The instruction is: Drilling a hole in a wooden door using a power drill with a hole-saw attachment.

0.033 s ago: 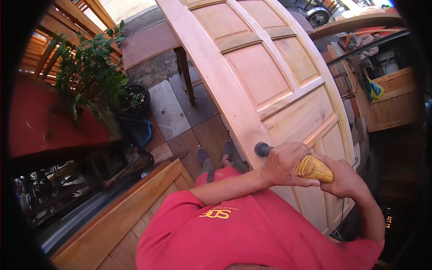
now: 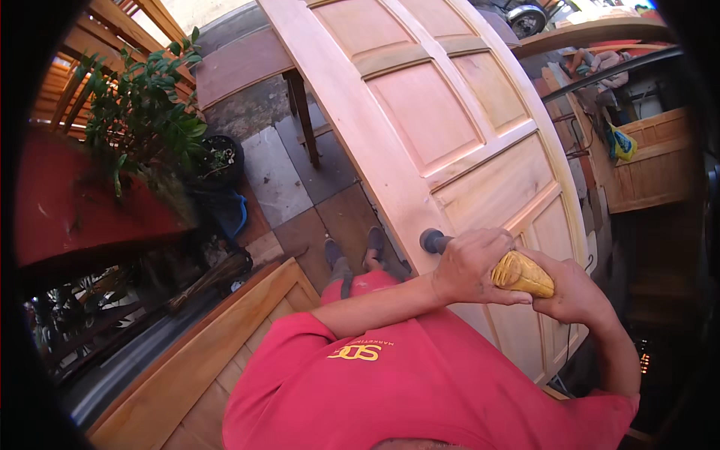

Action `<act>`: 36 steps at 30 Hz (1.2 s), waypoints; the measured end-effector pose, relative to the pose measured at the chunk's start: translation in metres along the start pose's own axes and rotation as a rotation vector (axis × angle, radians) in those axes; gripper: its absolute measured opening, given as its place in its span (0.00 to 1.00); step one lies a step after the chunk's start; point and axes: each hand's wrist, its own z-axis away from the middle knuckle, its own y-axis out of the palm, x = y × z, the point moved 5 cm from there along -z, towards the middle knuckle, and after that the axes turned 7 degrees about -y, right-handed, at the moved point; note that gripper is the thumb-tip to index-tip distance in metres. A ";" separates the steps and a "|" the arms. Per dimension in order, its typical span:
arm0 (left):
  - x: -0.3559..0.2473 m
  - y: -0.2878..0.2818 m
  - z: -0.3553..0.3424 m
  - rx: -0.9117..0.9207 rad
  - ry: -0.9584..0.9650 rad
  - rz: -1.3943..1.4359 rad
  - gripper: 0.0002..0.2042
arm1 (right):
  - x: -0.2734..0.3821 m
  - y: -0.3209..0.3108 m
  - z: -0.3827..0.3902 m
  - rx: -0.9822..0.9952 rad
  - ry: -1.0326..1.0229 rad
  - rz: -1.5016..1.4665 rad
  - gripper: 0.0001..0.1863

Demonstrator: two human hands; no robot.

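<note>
A yellow-bodied power tool [image 2: 525, 276] is held over a panelled wooden door [image 2: 431, 112]. My left hand [image 2: 474, 266] is wrapped round its front part, and a dark round end [image 2: 433, 241] sticks out past the fingers above the door's left stile. Whether that end touches the wood, I cannot tell. My right hand [image 2: 571, 292] grips the rear of the yellow body. The tool's underside and its exact kind are hidden by my hands. A thin dark cord seems to hang below my right hand.
A second wooden panel [image 2: 206, 360] lies at lower left. A leafy plant [image 2: 142, 112] in a dark pot [image 2: 225, 161] and a red surface [image 2: 82, 202] stand left. Tiles [image 2: 274, 176] cover the floor by my feet. Another wooden panel [image 2: 649, 172] leans at right.
The whole view has shifted slightly, with the door and floor a little lower and to the left. My grip on the tool looks the same.
</note>
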 end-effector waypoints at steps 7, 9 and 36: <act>-0.004 0.000 0.001 -0.088 0.033 -0.043 0.38 | 0.001 0.002 -0.001 -0.051 -0.058 -0.033 0.47; -0.005 0.000 0.002 -0.098 0.052 -0.056 0.38 | -0.001 0.003 -0.001 -0.033 -0.024 -0.020 0.47; -0.004 -0.003 0.003 -0.079 0.071 0.004 0.38 | 0.003 0.003 -0.003 -0.017 0.035 0.000 0.47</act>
